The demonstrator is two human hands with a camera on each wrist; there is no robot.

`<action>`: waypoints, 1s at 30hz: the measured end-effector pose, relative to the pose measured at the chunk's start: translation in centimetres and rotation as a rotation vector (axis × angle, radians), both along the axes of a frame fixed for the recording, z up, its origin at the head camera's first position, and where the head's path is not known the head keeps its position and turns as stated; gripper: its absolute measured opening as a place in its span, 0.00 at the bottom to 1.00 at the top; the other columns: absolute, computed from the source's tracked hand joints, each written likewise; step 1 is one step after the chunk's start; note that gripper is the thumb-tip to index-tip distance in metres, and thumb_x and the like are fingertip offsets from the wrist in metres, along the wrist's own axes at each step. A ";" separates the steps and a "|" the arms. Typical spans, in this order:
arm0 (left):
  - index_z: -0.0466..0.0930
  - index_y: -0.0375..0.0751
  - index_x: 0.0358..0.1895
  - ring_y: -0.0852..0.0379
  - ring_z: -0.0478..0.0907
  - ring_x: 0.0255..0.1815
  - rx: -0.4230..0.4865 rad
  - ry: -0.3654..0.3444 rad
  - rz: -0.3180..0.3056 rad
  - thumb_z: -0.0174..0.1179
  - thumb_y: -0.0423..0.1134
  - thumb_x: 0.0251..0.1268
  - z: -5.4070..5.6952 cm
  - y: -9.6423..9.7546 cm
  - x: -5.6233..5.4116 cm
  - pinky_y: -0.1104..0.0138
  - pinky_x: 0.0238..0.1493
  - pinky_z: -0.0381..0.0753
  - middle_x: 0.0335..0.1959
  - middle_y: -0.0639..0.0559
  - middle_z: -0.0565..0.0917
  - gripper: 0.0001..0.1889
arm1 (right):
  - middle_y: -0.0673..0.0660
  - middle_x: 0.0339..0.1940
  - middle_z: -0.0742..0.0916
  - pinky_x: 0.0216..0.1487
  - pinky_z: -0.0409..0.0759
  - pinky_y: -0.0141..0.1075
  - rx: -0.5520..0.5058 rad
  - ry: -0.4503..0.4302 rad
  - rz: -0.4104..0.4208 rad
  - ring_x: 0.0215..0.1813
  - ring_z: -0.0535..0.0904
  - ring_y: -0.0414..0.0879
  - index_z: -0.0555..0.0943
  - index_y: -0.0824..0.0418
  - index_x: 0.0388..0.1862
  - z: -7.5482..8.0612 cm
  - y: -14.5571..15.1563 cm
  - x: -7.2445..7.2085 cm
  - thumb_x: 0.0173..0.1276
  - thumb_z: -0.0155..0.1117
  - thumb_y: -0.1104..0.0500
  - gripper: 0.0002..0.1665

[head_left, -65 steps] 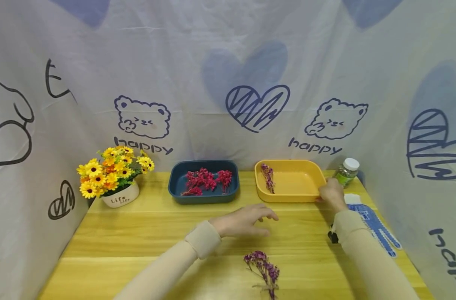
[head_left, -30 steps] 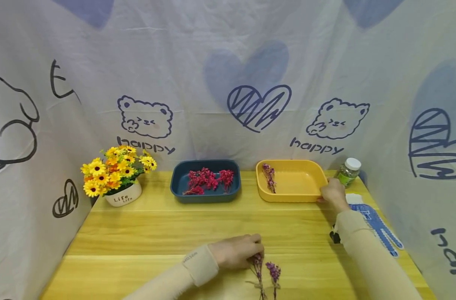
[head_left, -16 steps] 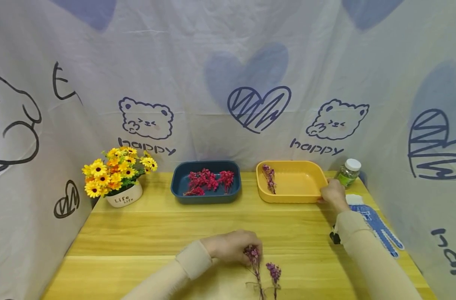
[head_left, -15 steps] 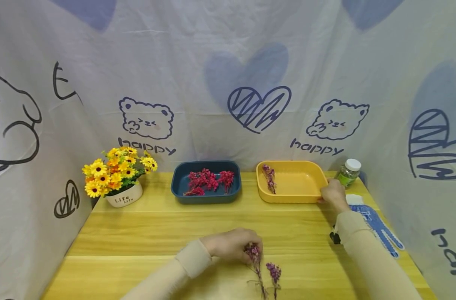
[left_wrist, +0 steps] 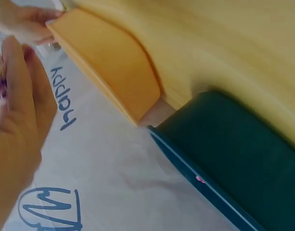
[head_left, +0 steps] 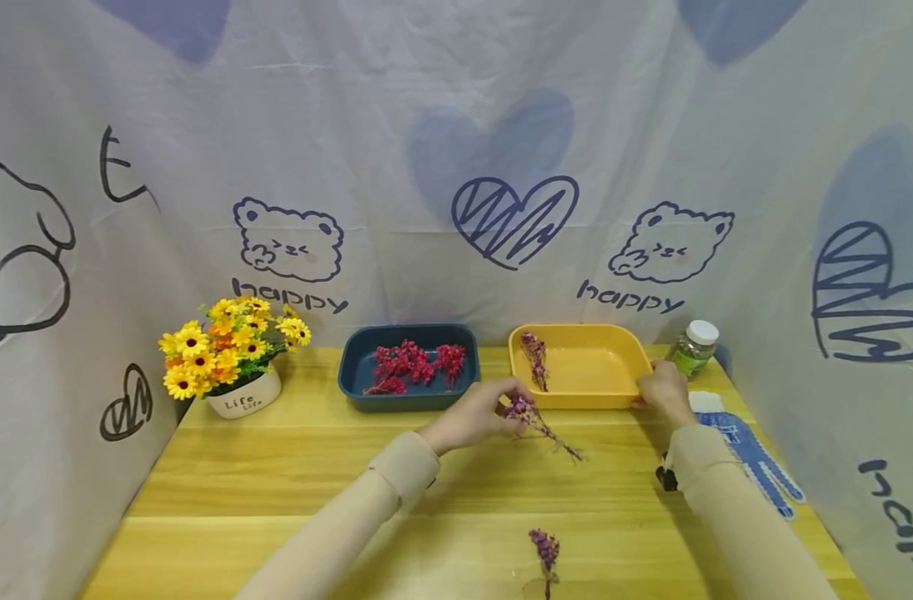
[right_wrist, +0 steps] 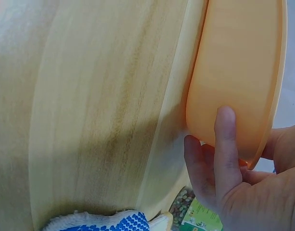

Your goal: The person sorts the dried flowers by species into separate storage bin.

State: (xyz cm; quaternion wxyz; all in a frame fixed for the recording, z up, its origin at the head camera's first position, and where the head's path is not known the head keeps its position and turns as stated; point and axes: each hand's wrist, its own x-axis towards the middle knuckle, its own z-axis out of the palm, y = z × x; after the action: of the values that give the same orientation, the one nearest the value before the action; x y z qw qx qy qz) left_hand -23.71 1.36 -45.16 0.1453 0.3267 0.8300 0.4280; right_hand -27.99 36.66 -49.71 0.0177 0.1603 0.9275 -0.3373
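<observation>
My left hand [head_left: 477, 417] pinches a sprig of purple dried flowers [head_left: 544, 428] by its blossoms, just in front of the gap between the two trays. Its stems point toward the lower right. With my right hand [head_left: 664, 390] I grip the near right corner of the yellow tray [head_left: 580, 400]; in the right wrist view a finger [right_wrist: 226, 144] lies along the tray's outer wall. One purple sprig [head_left: 535, 362] lies inside that tray at its left end. Another purple sprig [head_left: 544, 550] lies on the table near the front.
A dark blue tray [head_left: 408, 402] with red dried flowers [head_left: 403, 362] stands left of the yellow one. Potted yellow flowers [head_left: 227, 350] are at the far left. A lidded jar [head_left: 694, 346], a blue-and-white glove [head_left: 749, 450] and a small black object [head_left: 667, 477] are at right.
My left hand came down to the purple sprigs, took one by its blossoms and lifted it away toward the trays, leaving one at the front. The right hand has stayed on the yellow tray.
</observation>
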 end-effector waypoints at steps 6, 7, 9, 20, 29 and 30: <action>0.82 0.41 0.59 0.50 0.84 0.53 0.094 -0.065 0.170 0.70 0.31 0.69 0.4 2.2 -2.6 0.65 0.47 0.88 0.57 0.42 0.84 0.17 | 0.82 0.55 0.82 0.25 0.88 0.34 -0.082 -0.015 -0.023 0.20 0.83 0.41 0.73 0.82 0.65 -0.3 0.0 -0.2 0.64 0.48 0.69 0.30; 0.82 0.41 0.59 0.49 0.83 0.53 0.100 -0.069 0.193 0.70 0.31 0.69 0.4 2.6 -3.0 0.64 0.47 0.88 0.57 0.41 0.84 0.18 | 0.82 0.56 0.82 0.25 0.89 0.34 -0.102 -0.016 -0.030 0.19 0.82 0.40 0.72 0.82 0.66 -0.3 -0.1 -0.2 0.64 0.48 0.70 0.31; 0.82 0.41 0.60 0.50 0.80 0.54 0.107 -0.077 0.237 0.70 0.31 0.69 0.5 3.2 -3.7 0.64 0.47 0.86 0.59 0.41 0.82 0.18 | 0.83 0.57 0.81 0.25 0.89 0.35 -0.123 -0.015 -0.038 0.18 0.82 0.39 0.71 0.82 0.68 -0.3 -0.1 -0.3 0.65 0.48 0.70 0.32; 0.80 0.39 0.63 0.47 0.86 0.50 0.181 -0.218 0.472 0.71 0.29 0.65 0.3 7.0 -6.4 0.60 0.51 0.92 0.59 0.38 0.82 0.23 | 0.84 0.58 0.80 0.27 0.90 0.36 -0.136 -0.021 -0.050 0.20 0.84 0.42 0.70 0.82 0.68 -0.3 -0.2 -0.3 0.66 0.49 0.71 0.31; 0.80 0.38 0.62 0.46 0.87 0.51 0.213 -0.269 0.586 0.71 0.24 0.62 -0.7 9.8 -7.4 0.60 0.49 0.93 0.57 0.38 0.84 0.24 | 0.83 0.55 0.82 0.24 0.88 0.34 -0.139 0.002 -0.048 0.19 0.82 0.40 0.73 0.82 0.66 -0.6 0.1 -0.4 0.65 0.49 0.71 0.30; 0.80 0.38 0.61 0.47 0.86 0.51 0.208 -0.270 0.597 0.71 0.24 0.62 -0.9 10.0 -7.5 0.62 0.47 0.93 0.57 0.39 0.84 0.24 | 0.83 0.55 0.82 0.24 0.88 0.34 -0.133 0.005 -0.043 0.19 0.82 0.41 0.73 0.82 0.66 -0.5 0.1 -0.3 0.64 0.49 0.71 0.30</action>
State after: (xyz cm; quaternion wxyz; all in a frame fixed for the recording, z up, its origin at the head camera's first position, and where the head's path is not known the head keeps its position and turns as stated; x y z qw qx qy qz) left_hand -31.24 11.39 -46.05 0.0879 0.0228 0.8143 0.5733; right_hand -28.34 36.79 -50.25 0.0186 0.1776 0.8995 -0.3988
